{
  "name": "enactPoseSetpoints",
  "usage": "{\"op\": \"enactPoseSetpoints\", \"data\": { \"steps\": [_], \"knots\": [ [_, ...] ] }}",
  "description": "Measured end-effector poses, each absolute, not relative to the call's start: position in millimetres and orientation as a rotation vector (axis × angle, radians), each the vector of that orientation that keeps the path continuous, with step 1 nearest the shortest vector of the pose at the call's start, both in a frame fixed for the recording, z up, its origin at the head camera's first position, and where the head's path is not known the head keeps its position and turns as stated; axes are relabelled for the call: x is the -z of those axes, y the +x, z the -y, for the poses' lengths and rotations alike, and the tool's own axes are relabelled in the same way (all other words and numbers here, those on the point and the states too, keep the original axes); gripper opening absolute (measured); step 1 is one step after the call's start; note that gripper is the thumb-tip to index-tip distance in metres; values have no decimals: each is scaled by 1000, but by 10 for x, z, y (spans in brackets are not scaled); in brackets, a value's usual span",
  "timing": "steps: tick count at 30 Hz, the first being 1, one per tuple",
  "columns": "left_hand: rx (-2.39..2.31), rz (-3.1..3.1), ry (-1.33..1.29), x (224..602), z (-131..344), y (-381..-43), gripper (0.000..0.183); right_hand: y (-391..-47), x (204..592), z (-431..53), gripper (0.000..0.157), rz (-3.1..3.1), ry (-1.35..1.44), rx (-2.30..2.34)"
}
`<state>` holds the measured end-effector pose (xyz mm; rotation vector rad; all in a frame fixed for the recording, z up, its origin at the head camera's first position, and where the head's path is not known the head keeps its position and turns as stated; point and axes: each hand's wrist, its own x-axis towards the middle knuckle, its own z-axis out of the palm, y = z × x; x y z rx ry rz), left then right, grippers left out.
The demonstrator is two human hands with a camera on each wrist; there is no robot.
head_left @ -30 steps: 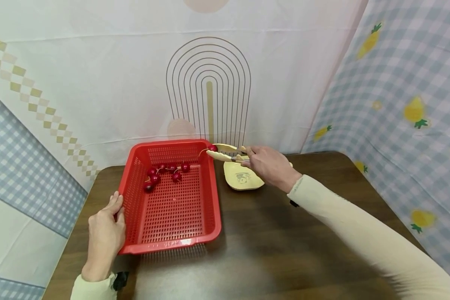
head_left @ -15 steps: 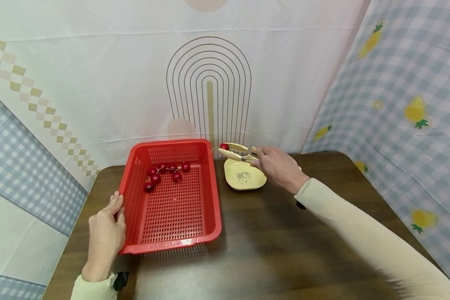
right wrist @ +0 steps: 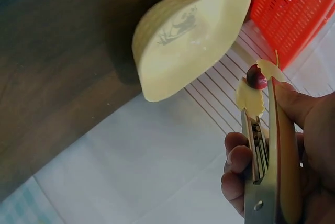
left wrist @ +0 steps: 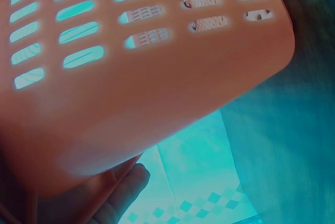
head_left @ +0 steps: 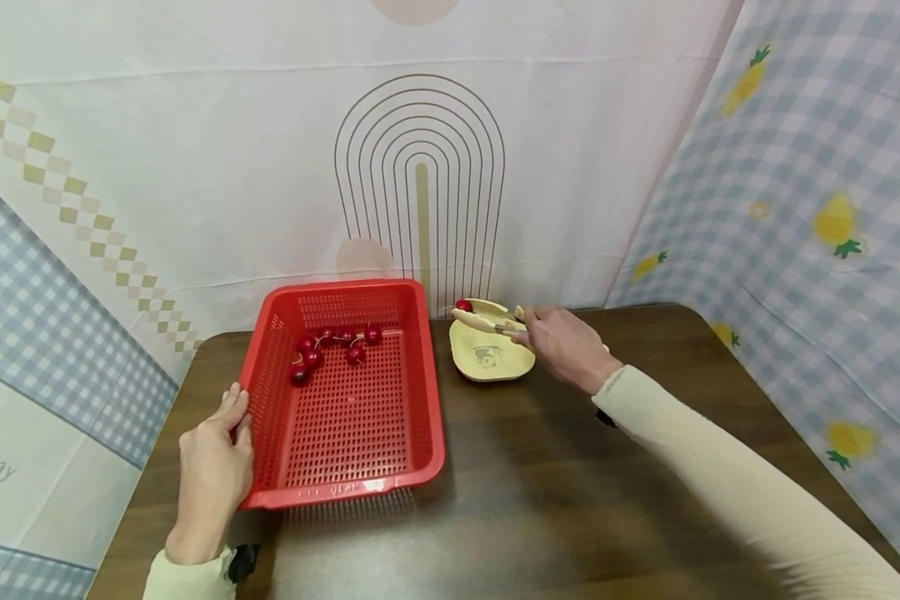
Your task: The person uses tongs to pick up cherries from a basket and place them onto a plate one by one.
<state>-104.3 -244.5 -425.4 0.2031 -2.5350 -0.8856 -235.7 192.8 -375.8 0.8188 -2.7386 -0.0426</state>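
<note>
My right hand grips tongs with cream scalloped tips. A stemmed red cherry is pinched between those tips, above the far-left part of a pale yellow bowl. In the right wrist view the bowl's panda print shows, and the cherry sits beyond the bowl's rim in that view. My left hand holds the left rim of a red perforated basket. One fingertip shows at the rim in the left wrist view. Several cherries lie in the basket's far-left part.
The basket and bowl stand side by side on a dark wooden table. A pale printed curtain hangs close behind them. Checked cloth with fruit prints borders the right side, and more hangs at the left.
The right hand has carried the tongs and cherry rightward, from over the basket's right rim to over the bowl, and slightly lower. The left hand and basket stay put.
</note>
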Motion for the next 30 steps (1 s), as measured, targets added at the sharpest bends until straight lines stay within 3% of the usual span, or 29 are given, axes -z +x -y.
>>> {"op": "enactPoseSetpoints", "data": {
  "steps": [30],
  "knots": [
    [861, 2524, 200, 4253, 2443, -1042, 38, -2406, 4000, -1933, 37, 2863, 825, 34]
  ]
}}
